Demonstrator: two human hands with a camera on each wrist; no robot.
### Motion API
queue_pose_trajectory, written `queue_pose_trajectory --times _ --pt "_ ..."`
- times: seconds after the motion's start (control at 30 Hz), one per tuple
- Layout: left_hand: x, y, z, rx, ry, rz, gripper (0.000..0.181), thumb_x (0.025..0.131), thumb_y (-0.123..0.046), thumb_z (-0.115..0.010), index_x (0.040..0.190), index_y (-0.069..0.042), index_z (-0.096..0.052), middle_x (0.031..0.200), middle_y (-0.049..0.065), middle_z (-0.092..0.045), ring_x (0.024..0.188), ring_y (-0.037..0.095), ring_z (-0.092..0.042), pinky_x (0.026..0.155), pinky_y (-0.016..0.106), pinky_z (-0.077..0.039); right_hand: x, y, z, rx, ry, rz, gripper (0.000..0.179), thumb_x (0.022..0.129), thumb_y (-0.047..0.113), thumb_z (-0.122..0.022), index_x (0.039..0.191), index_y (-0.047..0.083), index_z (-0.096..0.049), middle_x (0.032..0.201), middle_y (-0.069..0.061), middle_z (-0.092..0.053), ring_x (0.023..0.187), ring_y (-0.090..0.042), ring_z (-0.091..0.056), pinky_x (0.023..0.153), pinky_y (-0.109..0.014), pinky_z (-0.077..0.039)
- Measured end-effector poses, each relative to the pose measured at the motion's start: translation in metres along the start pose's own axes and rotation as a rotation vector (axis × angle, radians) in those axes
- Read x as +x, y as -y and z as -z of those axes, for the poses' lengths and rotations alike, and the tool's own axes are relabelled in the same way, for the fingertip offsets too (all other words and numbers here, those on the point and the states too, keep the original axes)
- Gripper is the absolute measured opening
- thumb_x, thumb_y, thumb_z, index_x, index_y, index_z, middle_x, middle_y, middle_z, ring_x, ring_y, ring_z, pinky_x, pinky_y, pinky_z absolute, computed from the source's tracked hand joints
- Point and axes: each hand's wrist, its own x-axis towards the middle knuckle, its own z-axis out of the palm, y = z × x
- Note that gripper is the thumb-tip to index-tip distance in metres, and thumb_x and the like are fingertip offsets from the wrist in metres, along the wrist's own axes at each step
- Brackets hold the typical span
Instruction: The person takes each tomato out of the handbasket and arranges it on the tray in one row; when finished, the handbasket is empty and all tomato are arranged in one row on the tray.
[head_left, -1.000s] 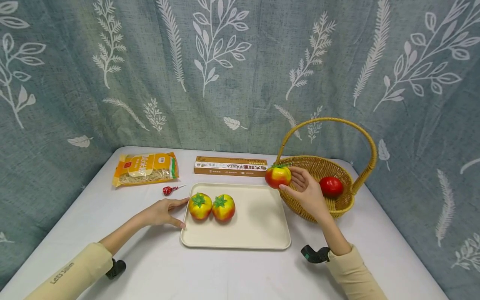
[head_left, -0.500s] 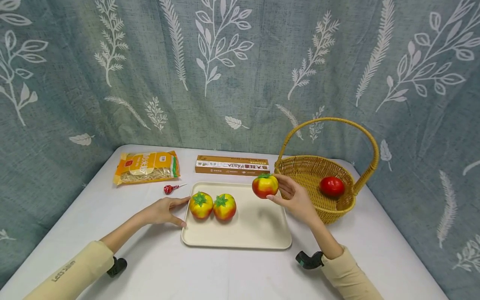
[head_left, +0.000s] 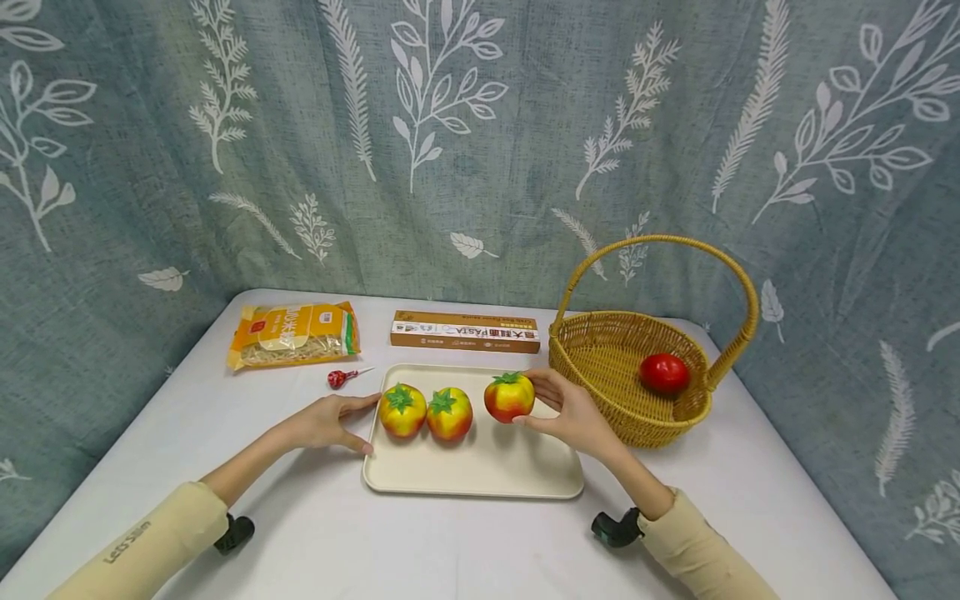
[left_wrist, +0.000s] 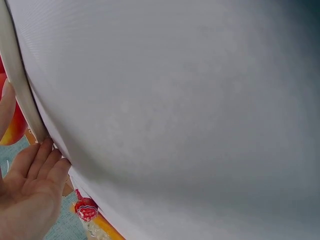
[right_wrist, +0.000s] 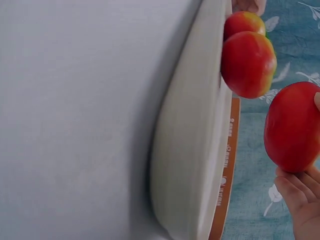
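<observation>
My right hand (head_left: pixel 567 414) holds a red-and-yellow tomato (head_left: pixel 509 397) with a green leafy top, thumb on the near side and fingers behind. The right wrist view shows this tomato (right_wrist: pixel 292 127) raised off the cream tray (right_wrist: pixel 185 150). Two similar tomatoes, a left one (head_left: pixel 402 411) and a right one (head_left: pixel 449 414), sit side by side on the left part of the tray (head_left: pixel 480 482). At the tray's left edge rests my left hand (head_left: pixel 322 423), its thumb and fingers spread along the rim. In the left wrist view, the left hand's fingers (left_wrist: pixel 42 162) touch the rim.
A wicker basket (head_left: pixel 600 367) with a tall handle stands to the right, a red fruit (head_left: pixel 664 373) inside. Behind the tray lies a pasta box (head_left: pixel 465 332). A noodle bag (head_left: pixel 294 335) and a red lollipop (head_left: pixel 341 378) lie at the back left.
My right hand has carried the tomato leftward and down from beside the basket to over the tray. The left hand stays at the tray's edge.
</observation>
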Motion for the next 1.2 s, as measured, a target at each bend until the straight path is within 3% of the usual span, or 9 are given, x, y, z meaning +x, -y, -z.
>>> queue_pose_trajectory --times 0.17,0.47,0.93,1.2 --pt "0.000 0.000 0.000 -0.001 0.003 -0.003 0.092 0.071 -0.032 -0.086 0.146 -0.004 -0.041 0.146 0.022 -0.040 0.136 0.041 -0.033 0.109 0.055 -0.030 -0.001 0.001 -0.003 0.000 0.060 0.022 0.059 0.077 -0.005 -0.078 0.127 -0.012 -0.048 0.127 -0.027 -0.056 0.120 -0.040 -0.054 0.100 -0.047 -0.044" --pt "-0.001 -0.001 0.001 -0.003 0.002 -0.010 0.092 0.071 -0.031 -0.086 0.146 -0.004 -0.041 0.147 0.022 -0.039 0.136 0.041 -0.033 0.109 0.054 -0.031 0.001 -0.037 -0.011 -0.042 0.078 0.002 0.062 0.074 0.006 -0.083 0.127 -0.003 -0.052 0.126 -0.018 -0.059 0.120 -0.033 -0.056 0.100 -0.038 -0.046" --pt "0.000 0.000 0.000 -0.007 0.002 -0.011 0.092 0.071 -0.032 -0.086 0.146 -0.003 -0.040 0.147 0.022 -0.039 0.136 0.041 -0.033 0.109 0.054 -0.031 0.003 -0.044 -0.012 -0.110 0.178 -0.003 0.071 0.074 0.022 -0.085 0.132 -0.003 -0.051 0.131 -0.017 -0.056 0.122 -0.032 -0.054 0.100 -0.035 -0.045" --pt "0.000 0.000 0.000 -0.005 0.006 -0.020 0.092 0.072 -0.031 -0.086 0.146 -0.003 -0.040 0.147 0.022 -0.039 0.136 0.041 -0.033 0.109 0.054 -0.030 0.004 -0.044 -0.007 -0.209 0.191 0.018 0.071 0.072 0.029 -0.086 0.130 0.001 -0.057 0.129 -0.015 -0.060 0.114 -0.031 -0.060 0.094 -0.034 -0.050"
